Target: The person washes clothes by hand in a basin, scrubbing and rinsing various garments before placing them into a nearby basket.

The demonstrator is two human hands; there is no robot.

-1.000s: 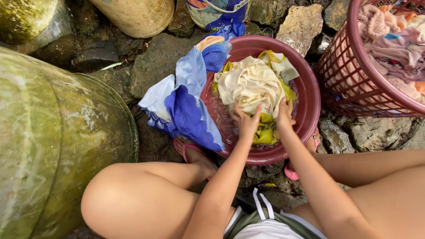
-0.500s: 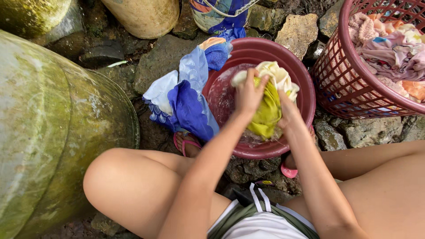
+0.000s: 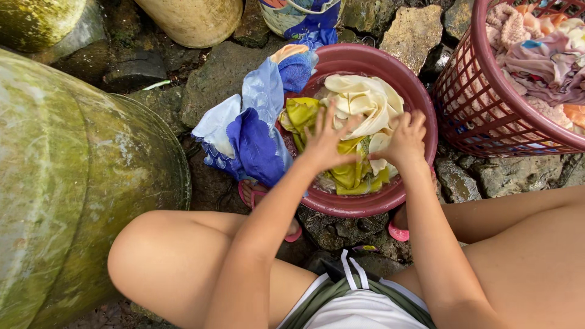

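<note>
Hand-wash step, mid-scrub by the look of it. Cream-and-yellow cloth sits bunched in the maroon plastic basin, part of it in soapy water; the yellow-green end drapes over the basin's left rim.

Left hand: fingers spread wide, palm flat, pressing down on the cloth's yellow middle. Right hand: fingers curled in, knuckles up, bunching a fold of the cream part; can't tell how much fabric is inside the grip.

Around it: blue and light-blue garment hangs over the basin's left edge onto the rocks. Red mesh laundry basket just beside the basin on the right, piled with pink and orange clothes. Big mossy concrete jar at far left. Person squats on wet stones, pink sandals under the basin's near edge.

My read on the next move: it needs both hands gripping adjacent folds to rub against each other, keeping the draped end from sliding out over the rim.
</note>
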